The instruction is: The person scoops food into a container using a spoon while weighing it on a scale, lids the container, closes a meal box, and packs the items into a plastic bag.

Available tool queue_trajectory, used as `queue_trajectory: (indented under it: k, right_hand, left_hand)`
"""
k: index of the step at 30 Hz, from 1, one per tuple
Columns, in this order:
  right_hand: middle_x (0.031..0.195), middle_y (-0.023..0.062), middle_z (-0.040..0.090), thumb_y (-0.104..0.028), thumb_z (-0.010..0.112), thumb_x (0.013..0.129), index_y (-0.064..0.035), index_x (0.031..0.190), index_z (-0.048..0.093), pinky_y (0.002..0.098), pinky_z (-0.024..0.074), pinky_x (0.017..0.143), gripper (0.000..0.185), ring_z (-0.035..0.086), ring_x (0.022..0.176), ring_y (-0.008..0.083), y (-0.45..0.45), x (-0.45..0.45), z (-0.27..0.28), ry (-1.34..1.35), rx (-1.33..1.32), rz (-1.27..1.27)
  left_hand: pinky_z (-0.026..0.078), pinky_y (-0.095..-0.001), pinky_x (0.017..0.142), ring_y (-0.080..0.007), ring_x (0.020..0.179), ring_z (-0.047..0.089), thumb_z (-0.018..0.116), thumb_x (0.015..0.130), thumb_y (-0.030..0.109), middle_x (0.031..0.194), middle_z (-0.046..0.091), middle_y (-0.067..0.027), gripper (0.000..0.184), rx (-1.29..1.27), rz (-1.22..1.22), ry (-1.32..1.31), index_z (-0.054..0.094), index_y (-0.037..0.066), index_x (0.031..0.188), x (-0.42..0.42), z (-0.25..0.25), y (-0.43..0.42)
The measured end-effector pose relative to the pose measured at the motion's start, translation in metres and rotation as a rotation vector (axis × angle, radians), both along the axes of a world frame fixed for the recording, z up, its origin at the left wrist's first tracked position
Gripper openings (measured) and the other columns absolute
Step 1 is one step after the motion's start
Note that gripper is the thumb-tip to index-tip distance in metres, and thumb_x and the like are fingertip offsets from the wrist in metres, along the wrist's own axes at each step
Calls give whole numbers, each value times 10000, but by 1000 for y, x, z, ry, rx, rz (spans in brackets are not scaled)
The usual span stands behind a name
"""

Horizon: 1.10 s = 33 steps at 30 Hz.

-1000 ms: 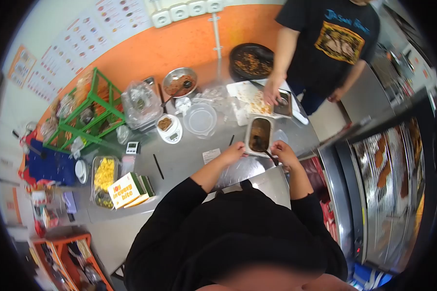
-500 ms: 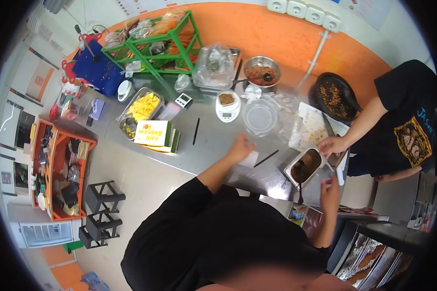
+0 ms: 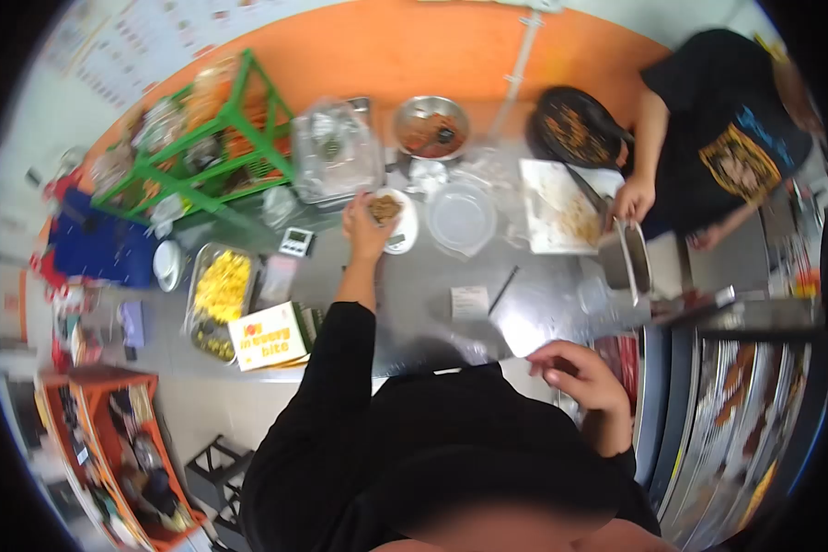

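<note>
My left hand (image 3: 363, 228) reaches over the counter, its fingers round the side of a small container of brown food (image 3: 385, 210). That container is at the white kitchen scale (image 3: 398, 241); whether it is lifted off the scale cannot be made out. A clear round plastic tub (image 3: 461, 218) stands just right of the scale. My right hand (image 3: 584, 375) is at the counter's front edge, fingers loosely bent and apart, with nothing visible in them. A white paper slip (image 3: 469, 303) and a black pen (image 3: 503, 289) lie between my hands.
At the right, a co-worker's hand (image 3: 633, 198) holds a tilted metal container (image 3: 625, 264) beside a white cutting board (image 3: 552, 235). Behind are a metal bowl of red food (image 3: 432, 129) and a black pan (image 3: 575, 129). A tray of yellow food (image 3: 223, 287) and printed boxes (image 3: 269, 337) are left.
My left hand has moved left and back to the brown food at the scale. My right hand has drawn away from the metal container, which the co-worker now holds tilted. The view has shifted.
</note>
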State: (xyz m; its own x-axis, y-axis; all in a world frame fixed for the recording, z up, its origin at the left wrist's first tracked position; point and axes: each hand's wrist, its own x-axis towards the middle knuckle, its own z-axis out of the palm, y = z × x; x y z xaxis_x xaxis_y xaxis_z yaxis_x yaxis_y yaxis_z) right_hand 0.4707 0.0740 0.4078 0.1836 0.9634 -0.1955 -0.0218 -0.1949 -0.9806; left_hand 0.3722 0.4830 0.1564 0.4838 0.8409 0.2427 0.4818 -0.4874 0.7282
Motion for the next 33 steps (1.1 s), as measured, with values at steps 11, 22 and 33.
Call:
queue_trajectory:
  k: [11,22,33]
  right_hand:
    - [1091,176,613,-176,699,811,-27,1219,512,373,481,823,473,605,954,296,-97,39,-192,-785,-473,-867]
    - [1239,247,520,-239,768,730,-33,1323,443,460,407,978,707,498,1137,411,-88,130,-237,-1261,-425,-683]
    - [1278,269,478,-381,657,809,-42,1345,434,496,378,1003,672,465,1184,427,-81,134,-245,-1352,-215,-542]
  left_hand:
    - [425,-341,964,-232,1086,543,801,663,31,1189,541,-130,1052,-195,-394,-386,93,30,1441,-7,66,-77]
    - [430,-341,1007,-209,1181,501,805,670,-22,1233,483,-94,779,-526,-650,-424,346,77,1291,-44,157,-167]
    - [454,-342,972,-214,1158,520,768,735,50,1245,476,-90,778,-594,-355,-720,333,102,1377,-64,195,-253]
